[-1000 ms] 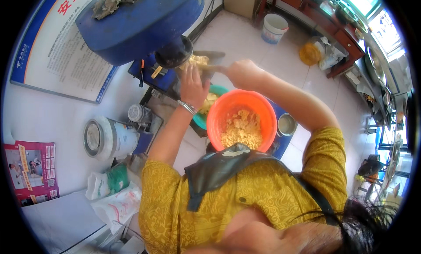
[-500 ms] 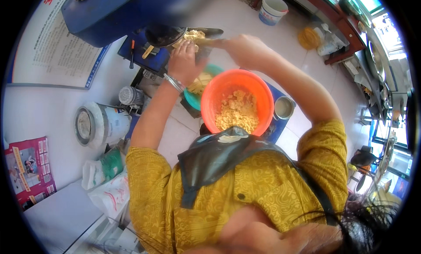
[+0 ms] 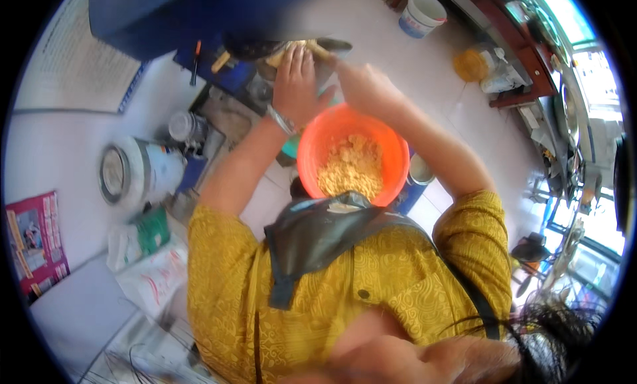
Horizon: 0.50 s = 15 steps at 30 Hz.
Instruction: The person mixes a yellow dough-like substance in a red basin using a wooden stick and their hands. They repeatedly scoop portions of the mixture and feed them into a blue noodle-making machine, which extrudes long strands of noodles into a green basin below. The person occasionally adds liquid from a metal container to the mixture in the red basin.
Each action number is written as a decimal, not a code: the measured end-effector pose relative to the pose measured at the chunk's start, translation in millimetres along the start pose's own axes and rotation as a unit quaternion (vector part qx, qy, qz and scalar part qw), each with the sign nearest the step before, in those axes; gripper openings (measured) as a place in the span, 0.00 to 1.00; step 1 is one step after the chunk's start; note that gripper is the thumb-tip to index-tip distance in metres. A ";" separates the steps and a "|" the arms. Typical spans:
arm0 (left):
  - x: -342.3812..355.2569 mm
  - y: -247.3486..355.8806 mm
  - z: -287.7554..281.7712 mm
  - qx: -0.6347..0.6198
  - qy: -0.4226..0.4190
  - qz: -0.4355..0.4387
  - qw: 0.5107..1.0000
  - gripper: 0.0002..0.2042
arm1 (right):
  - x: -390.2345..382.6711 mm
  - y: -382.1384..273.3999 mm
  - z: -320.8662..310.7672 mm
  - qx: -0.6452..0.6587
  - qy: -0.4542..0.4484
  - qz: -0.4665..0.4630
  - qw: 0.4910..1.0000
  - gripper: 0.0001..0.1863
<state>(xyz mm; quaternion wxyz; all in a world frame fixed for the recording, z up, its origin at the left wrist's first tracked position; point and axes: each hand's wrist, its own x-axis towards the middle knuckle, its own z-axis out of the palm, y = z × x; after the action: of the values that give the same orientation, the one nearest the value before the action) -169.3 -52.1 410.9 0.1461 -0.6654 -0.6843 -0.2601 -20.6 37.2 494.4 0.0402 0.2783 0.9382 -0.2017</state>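
Note:
Below the blue machine, pale dough lies on a dark metal piece, partly hidden and blurred. My left hand reaches over it with fingers stretched out on or just above the dough. Closed round a light stick, probably wooden, my right hand is to the right of my left, the stick angled up toward the dough. Nearer my body sits an orange basin with yellow crumbly mixture; a turquoise basin is mostly hidden behind it.
A metal pot sits right of the orange basin. A motor, large pail and white sacks line the left. A white bucket, yellow container and wooden table are along the back right.
My left hand has shifted right along the dough. My right hand has come down slightly closer to the orange basin, still holding the stick. The view has shifted a little.

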 end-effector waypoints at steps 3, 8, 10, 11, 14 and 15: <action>1.3 -1.3 1.5 0.016 -0.023 0.004 1.000 0.39 | 11.9 3.1 3.3 -0.027 0.010 -0.004 1.000 0.32; 0.6 -0.7 4.4 0.029 -0.033 0.001 0.999 0.41 | 21.8 11.1 13.5 -0.039 0.044 -0.037 0.998 0.31; 1.2 -0.4 2.7 0.057 -0.046 0.001 0.997 0.41 | 24.2 14.1 16.0 -0.041 0.069 -0.050 0.996 0.30; 1.5 0.3 2.4 0.071 -0.053 0.002 0.996 0.42 | 27.0 16.9 16.9 -0.039 0.075 -0.054 0.995 0.29; 8.1 -3.7 3.7 0.093 -0.120 -0.006 0.988 0.43 | 17.7 16.8 -1.3 -0.046 0.049 -0.034 0.997 0.27; 14.3 -5.8 2.8 0.098 -0.148 -0.014 0.984 0.43 | 14.3 16.9 -10.4 -0.051 0.035 -0.023 0.998 0.26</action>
<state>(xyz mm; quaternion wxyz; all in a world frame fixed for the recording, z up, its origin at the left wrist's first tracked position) -175.6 -38.5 415.4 0.1039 -0.6695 -0.7297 -0.0928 -23.2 61.5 495.2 0.0162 0.2608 0.9543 -0.1448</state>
